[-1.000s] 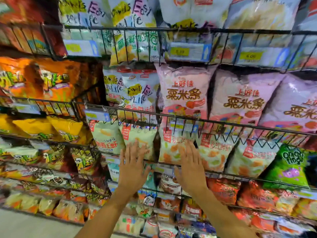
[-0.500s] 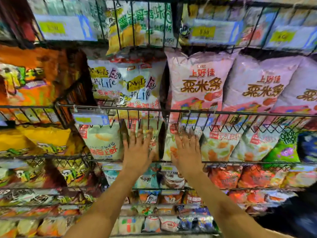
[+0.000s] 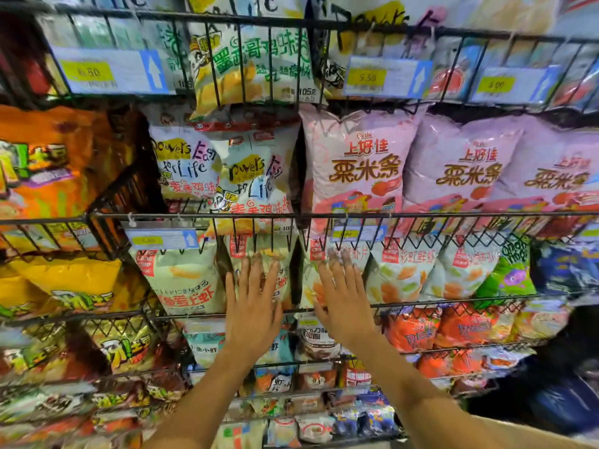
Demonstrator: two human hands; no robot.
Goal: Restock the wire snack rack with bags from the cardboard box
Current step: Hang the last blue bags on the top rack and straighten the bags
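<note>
A black wire snack rack (image 3: 356, 215) fills the view, its tiers packed with bags. My left hand (image 3: 254, 306) lies flat, fingers straight, against a pale green prawn-cracker bag (image 3: 259, 257) in the middle tier. My right hand (image 3: 343, 303) presses flat on the neighbouring pale green bag (image 3: 353, 254), fingers spread. Both hands hold nothing. More bags of that kind (image 3: 184, 283) stand left and right of them. The cardboard box is out of sight.
Pink bags (image 3: 359, 163) and white "Easy Life" bags (image 3: 252, 176) fill the tier above, behind price tags (image 3: 385, 77). Orange and yellow bags (image 3: 48, 163) sit at the left, a green bag (image 3: 509, 273) at the right, small packs in the lower tiers.
Both hands have risen along the rack to the pale green bags' upper parts and stay flat. The view has moved closer and tilted up slightly.
</note>
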